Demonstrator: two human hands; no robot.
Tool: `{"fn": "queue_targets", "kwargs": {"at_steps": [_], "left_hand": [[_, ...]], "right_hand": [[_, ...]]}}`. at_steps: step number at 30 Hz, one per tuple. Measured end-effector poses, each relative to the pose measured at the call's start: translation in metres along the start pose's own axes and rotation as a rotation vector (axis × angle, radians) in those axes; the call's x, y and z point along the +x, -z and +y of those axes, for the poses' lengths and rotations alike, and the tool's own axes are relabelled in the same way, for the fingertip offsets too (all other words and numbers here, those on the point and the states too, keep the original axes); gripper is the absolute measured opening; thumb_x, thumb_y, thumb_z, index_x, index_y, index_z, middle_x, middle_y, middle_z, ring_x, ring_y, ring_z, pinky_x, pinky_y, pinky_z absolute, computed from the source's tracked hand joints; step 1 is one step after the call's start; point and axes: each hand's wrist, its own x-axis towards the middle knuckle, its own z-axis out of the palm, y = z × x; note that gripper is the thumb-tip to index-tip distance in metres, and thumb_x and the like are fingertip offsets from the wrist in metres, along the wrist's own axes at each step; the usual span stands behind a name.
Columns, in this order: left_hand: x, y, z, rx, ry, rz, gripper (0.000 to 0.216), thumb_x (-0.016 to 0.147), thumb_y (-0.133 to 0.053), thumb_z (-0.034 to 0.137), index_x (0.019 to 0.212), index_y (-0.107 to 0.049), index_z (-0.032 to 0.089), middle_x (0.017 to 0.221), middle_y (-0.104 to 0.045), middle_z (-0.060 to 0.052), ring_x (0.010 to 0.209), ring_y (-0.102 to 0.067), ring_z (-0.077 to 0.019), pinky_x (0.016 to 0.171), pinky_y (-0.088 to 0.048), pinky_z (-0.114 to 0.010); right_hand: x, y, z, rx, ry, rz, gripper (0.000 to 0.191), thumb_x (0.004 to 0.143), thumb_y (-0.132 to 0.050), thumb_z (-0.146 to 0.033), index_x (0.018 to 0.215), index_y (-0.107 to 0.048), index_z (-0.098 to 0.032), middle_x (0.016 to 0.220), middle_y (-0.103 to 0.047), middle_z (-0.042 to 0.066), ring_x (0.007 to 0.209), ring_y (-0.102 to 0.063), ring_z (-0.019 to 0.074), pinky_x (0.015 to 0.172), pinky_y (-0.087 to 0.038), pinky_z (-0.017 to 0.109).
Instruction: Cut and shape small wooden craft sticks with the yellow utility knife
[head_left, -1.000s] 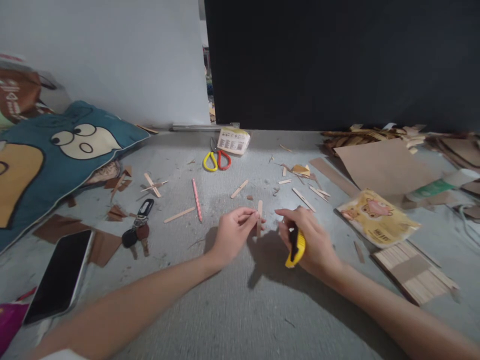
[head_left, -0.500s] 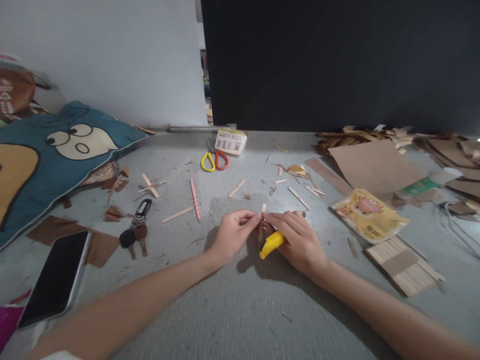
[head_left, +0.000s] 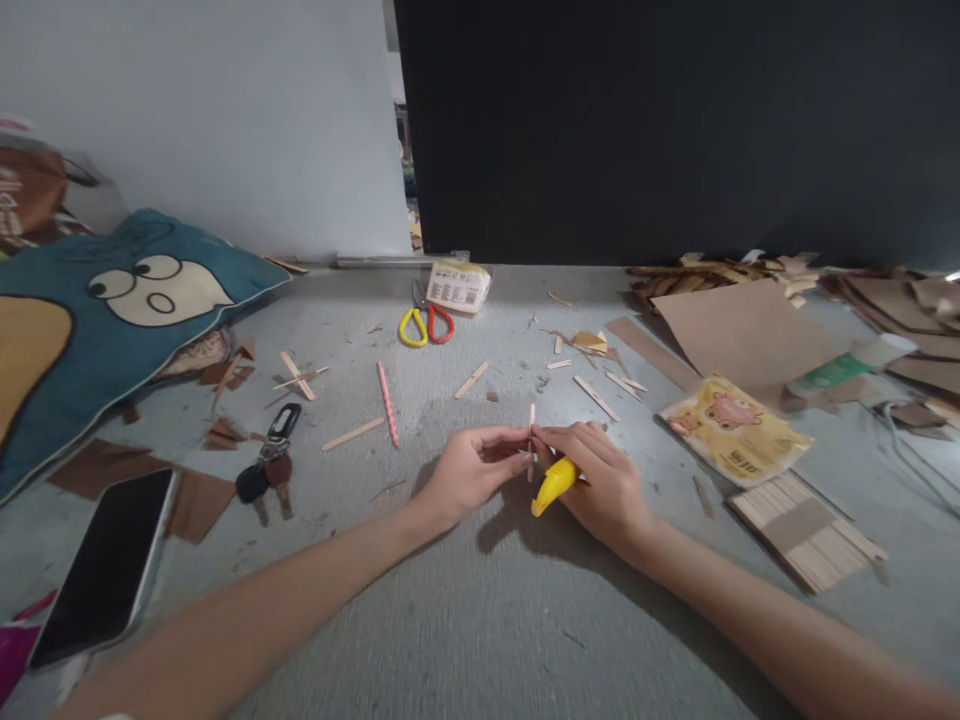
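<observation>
Between the fingertips of both hands stands a short wooden craft stick (head_left: 532, 415), held roughly upright just above the grey surface. My left hand (head_left: 474, 473) pinches it from the left with thumb and fingers. My right hand (head_left: 600, 478) touches its other side with the fingertips and also grips a yellow utility knife (head_left: 555, 487) in the palm. The knife's rounded end points down and toward me; I cannot make out its blade. Beyond the hands lie a loose craft stick (head_left: 472, 380) and a pink twisted pencil-like stick (head_left: 388, 403).
Scissors (head_left: 426, 326) lie at the back beside a small packet (head_left: 458, 285). To the left are keys (head_left: 270, 470), a phone (head_left: 105, 570) and a blue cushion (head_left: 112, 340). On the right sit a yellow packet (head_left: 739, 430), a stack of craft sticks (head_left: 806, 560), cardboard (head_left: 742, 330) and a glue stick (head_left: 855, 362).
The craft stick has turned more upright and edge-on between my fingers. My left thumb has dropped away from the fingers a little, and the knife has shifted slightly right.
</observation>
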Motion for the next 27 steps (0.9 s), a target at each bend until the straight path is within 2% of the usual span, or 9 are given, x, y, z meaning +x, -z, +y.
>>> {"fn": "queue_targets", "kwargs": {"at_steps": [11, 17, 27], "left_hand": [[0.000, -0.002, -0.005, 0.076, -0.011, 0.025, 0.044, 0.077, -0.088, 0.046, 0.109, -0.081, 0.018, 0.116, -0.080, -0.013, 0.108, -0.075, -0.0273, 0.102, -0.057, -0.043], [-0.003, -0.003, -0.004, 0.068, 0.011, 0.022, 0.039, 0.079, -0.085, 0.045, 0.107, -0.081, 0.018, 0.113, -0.080, -0.012, 0.106, -0.076, -0.0273, 0.103, -0.056, -0.046], [-0.004, -0.005, -0.008, 0.103, 0.012, 0.033, 0.035, 0.082, -0.082, 0.042, 0.106, -0.080, 0.017, 0.111, -0.080, -0.013, 0.104, -0.076, -0.0260, 0.100, -0.057, -0.044]], "right_hand": [[-0.003, 0.000, -0.005, 0.016, -0.105, -0.027, 0.027, 0.094, -0.059, -0.008, 0.114, -0.068, -0.023, 0.087, -0.077, 0.005, 0.075, -0.070, 0.0207, 0.068, -0.054, 0.033], [-0.002, 0.002, -0.007, 0.001, -0.137, -0.046, 0.025, 0.092, -0.057, -0.009, 0.109, -0.069, -0.022, 0.084, -0.076, 0.005, 0.072, -0.070, 0.0212, 0.065, -0.055, 0.032], [0.002, 0.008, -0.012, -0.001, -0.202, -0.124, 0.031, 0.078, -0.053, -0.004, 0.099, -0.067, -0.023, 0.078, -0.074, 0.003, 0.070, -0.069, 0.0210, 0.063, -0.053, 0.030]]}}
